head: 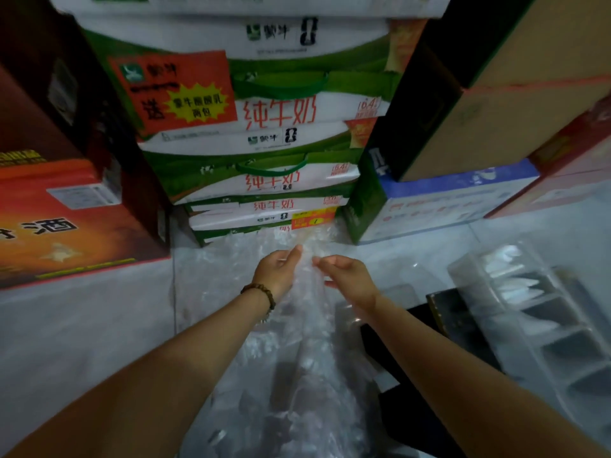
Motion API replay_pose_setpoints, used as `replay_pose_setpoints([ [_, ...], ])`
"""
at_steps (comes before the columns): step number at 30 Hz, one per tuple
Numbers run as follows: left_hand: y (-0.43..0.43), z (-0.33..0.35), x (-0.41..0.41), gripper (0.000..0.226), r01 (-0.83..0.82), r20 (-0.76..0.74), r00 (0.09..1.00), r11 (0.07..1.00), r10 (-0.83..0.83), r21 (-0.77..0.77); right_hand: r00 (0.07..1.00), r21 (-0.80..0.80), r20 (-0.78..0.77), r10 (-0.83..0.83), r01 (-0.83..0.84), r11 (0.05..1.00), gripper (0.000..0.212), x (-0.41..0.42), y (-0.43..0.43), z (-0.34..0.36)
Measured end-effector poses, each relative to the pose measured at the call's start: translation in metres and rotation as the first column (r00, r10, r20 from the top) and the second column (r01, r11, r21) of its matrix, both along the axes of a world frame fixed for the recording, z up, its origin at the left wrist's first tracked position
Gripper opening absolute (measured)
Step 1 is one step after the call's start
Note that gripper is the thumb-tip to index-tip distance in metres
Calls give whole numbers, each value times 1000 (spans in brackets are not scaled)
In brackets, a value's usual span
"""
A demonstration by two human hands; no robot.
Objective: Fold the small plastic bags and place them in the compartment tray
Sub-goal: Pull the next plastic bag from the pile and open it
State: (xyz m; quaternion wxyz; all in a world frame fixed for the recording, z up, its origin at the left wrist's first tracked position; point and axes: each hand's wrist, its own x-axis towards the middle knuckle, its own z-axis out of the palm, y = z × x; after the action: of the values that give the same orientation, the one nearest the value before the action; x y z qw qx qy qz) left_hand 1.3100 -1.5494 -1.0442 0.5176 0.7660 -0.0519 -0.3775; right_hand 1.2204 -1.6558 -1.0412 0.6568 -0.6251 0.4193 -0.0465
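Plastic bag (309,320): clear and crinkled. It hangs unfolded and lengthwise between the forearms, well above the floor, with its top edge at the fingertips. We see no crease in it yet.

Left hand (280,268), beaded bracelet (261,294) on its wrist: fingers curled and pinching the bag's upper edge. Right hand (345,276): thumb and fingers likewise pinched on the same edge, just beside the left. The film is blurred here, so we cannot make out the exact contact.

Loose plastic (241,365) lies spread on the tiled floor (82,325) under the arms. We take this to be the unfolded stock.

Compartment tray (469,276): clear, to the right on the floor, well apart from the hands. Its far cells hold pale folded bags (506,262). The nearer cells look dark and unfilled.

Judgement: the task is partly done. A few bags are stowed, one is in hand awaiting its first fold, and more remain below.

Surroundings: stacked milk cartons (264,133) ahead, a red box (66,219) to the left.
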Motion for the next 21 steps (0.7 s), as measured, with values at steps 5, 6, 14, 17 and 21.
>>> replay_pose_setpoints([
  [5, 3, 76, 6, 30, -129, 73, 987, 979, 141, -156, 983, 30, 147, 110, -115, 993, 10, -8, 15, 92],
  [6, 4, 93, 7, 33, -124, 123, 982, 979, 145, -161, 981, -17, 178, 82, -80, 997, 4, -11, 18, 110],
  [14, 40, 227, -16, 32, 5, 316, 941, 927, 123, -376, 950, -50, 303, -68, 87, 995, 83, -50, 43, 230],
  [17, 57, 254, -32, 31, 58, 312, 946, 895, 93, -443, 906, 176, 423, 24, -108, 978, 67, -71, 60, 256],
  [21, 79, 268, -52, 31, 52, 252, 963, 858, 91, -510, 866, 162, 486, -118, 43, 986, 44, -89, 83, 280],
])
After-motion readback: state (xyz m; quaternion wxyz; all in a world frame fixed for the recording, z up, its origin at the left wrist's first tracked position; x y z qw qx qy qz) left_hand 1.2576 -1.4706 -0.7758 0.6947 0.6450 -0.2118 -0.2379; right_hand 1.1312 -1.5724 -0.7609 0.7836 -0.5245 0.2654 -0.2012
